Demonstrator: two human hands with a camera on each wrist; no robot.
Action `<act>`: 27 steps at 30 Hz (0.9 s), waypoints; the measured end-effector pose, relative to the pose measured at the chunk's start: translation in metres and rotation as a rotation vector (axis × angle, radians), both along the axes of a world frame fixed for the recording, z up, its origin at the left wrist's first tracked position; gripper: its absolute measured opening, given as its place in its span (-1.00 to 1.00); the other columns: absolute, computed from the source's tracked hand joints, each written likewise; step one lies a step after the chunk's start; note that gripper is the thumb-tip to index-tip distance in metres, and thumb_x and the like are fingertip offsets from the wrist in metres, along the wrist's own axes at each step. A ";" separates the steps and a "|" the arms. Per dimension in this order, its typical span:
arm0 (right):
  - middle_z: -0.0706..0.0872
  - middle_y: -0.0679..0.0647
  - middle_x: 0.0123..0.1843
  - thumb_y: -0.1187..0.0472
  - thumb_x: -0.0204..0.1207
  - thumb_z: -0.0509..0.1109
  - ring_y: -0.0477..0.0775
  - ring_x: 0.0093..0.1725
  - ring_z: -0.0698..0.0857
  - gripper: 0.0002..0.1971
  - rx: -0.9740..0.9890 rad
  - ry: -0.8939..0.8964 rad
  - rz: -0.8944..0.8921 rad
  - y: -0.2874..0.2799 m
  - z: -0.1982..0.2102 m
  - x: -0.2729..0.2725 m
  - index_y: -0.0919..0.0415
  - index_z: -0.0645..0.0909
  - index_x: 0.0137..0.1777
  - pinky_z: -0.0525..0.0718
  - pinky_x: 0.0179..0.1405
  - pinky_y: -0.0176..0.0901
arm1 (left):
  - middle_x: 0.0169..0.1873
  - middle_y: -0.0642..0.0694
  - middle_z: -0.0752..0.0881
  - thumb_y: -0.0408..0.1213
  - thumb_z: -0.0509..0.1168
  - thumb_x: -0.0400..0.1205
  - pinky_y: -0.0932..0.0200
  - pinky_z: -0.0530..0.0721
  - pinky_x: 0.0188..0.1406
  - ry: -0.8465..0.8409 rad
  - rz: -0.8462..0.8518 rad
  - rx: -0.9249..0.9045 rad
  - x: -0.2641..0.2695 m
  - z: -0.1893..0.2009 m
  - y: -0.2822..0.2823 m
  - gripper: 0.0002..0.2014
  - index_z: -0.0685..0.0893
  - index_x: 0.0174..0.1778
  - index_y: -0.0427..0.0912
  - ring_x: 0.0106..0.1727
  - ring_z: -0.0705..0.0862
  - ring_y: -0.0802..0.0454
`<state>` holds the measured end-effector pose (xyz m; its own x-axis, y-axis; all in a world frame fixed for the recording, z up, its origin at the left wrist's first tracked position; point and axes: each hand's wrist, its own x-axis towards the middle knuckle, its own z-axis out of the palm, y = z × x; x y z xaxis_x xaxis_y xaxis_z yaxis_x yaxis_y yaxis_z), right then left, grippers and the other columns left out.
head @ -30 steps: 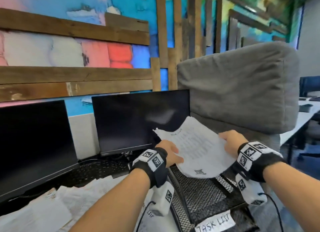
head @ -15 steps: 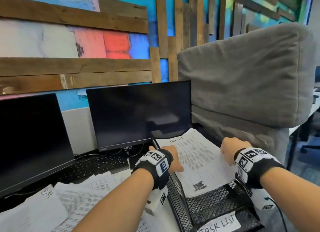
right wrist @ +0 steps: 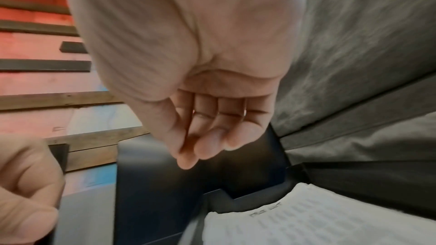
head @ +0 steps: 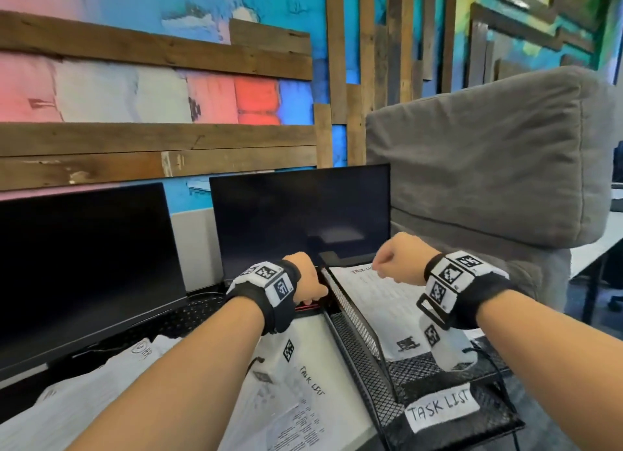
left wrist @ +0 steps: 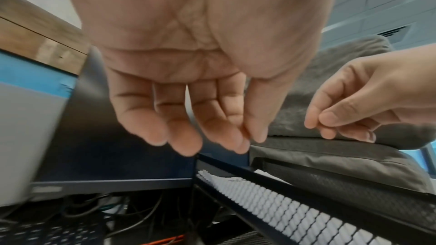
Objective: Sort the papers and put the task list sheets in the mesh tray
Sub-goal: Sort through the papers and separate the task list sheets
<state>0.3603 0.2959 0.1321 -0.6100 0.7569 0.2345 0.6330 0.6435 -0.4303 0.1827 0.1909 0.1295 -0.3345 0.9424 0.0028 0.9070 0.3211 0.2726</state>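
One task list sheet [head: 377, 302] lies flat inside the mesh tray [head: 357, 319]. Left hand [head: 305, 280] hangs beside the tray's left wall, fingers relaxed, empty. Right hand [head: 397, 261] hovers above the sheet, loosely curled, holding nothing. More papers [head: 296, 393] remain on the desk [head: 365, 432].

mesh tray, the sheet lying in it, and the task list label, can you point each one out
mesh tray [head: 354, 310], head view, on its left mesh wall.
sheet [head: 381, 302], head view, on the printed middle of the page in the tray.
label [head: 441, 410], head view, on the handwritten words at the tray's front.
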 end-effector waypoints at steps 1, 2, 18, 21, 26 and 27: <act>0.82 0.03 -0.19 0.29 0.48 0.36 -0.21 -0.44 0.62 -0.82 -0.011 0.006 0.023 -0.007 -0.001 -0.010 0.20 0.80 -0.22 0.58 -0.43 -0.41 | -0.38 -0.06 0.76 -0.11 0.32 0.60 0.16 0.72 -0.23 0.002 0.026 -0.005 -0.007 0.000 -0.011 -0.73 0.79 -0.22 -0.22 -0.44 0.63 0.04; 0.83 0.05 -0.22 0.28 0.47 0.35 -0.18 -0.49 0.61 -0.81 -0.022 0.005 0.040 -0.014 -0.003 -0.020 0.19 0.79 -0.26 0.57 -0.49 -0.41 | -0.43 -0.04 0.74 -0.11 0.32 0.60 0.17 0.72 -0.23 -0.001 0.054 -0.007 -0.016 -0.002 -0.022 -0.73 0.79 -0.25 -0.21 -0.46 0.63 0.06; 0.77 0.13 -0.18 0.04 0.59 0.33 0.10 -0.24 0.77 -0.68 -0.322 -0.378 0.203 -0.076 -0.137 -0.161 0.31 0.71 0.06 0.67 -0.32 -0.25 | 0.47 -0.12 0.49 0.16 0.30 0.54 -0.03 0.51 0.41 0.049 0.389 -0.527 -0.144 -0.148 -0.134 -0.34 0.45 0.48 -0.12 0.40 0.53 -0.15; 0.72 0.16 0.09 -0.04 0.59 0.34 0.13 0.11 0.70 -0.63 -0.376 -0.276 0.141 -0.068 -0.167 -0.176 0.27 0.65 0.16 0.63 0.06 -0.17 | 0.62 -0.11 0.25 0.23 0.24 0.55 0.01 0.31 0.55 -0.056 0.374 -0.511 -0.148 -0.157 -0.144 -0.20 0.17 0.64 -0.05 0.58 0.32 -0.12; 0.67 0.10 0.19 -0.14 0.44 0.46 0.03 0.09 0.66 -0.44 -0.489 -0.121 0.108 -0.053 -0.196 -0.201 0.25 0.54 0.29 0.58 -0.03 -0.25 | 0.64 -0.04 0.18 0.18 0.24 0.59 0.05 0.18 0.59 -0.177 0.280 -0.504 -0.154 -0.146 -0.151 -0.27 0.19 0.65 0.01 0.63 0.21 -0.06; 0.69 0.06 0.08 -0.11 0.42 0.50 -0.01 -0.01 0.67 -0.50 -0.481 -0.122 0.126 -0.052 -0.198 -0.205 0.24 0.60 0.20 0.55 -0.15 -0.30 | 0.61 -0.06 0.25 0.15 0.23 0.61 0.05 0.23 0.56 -0.199 0.266 -0.503 -0.157 -0.141 -0.154 -0.33 0.28 0.62 -0.02 0.60 0.27 -0.07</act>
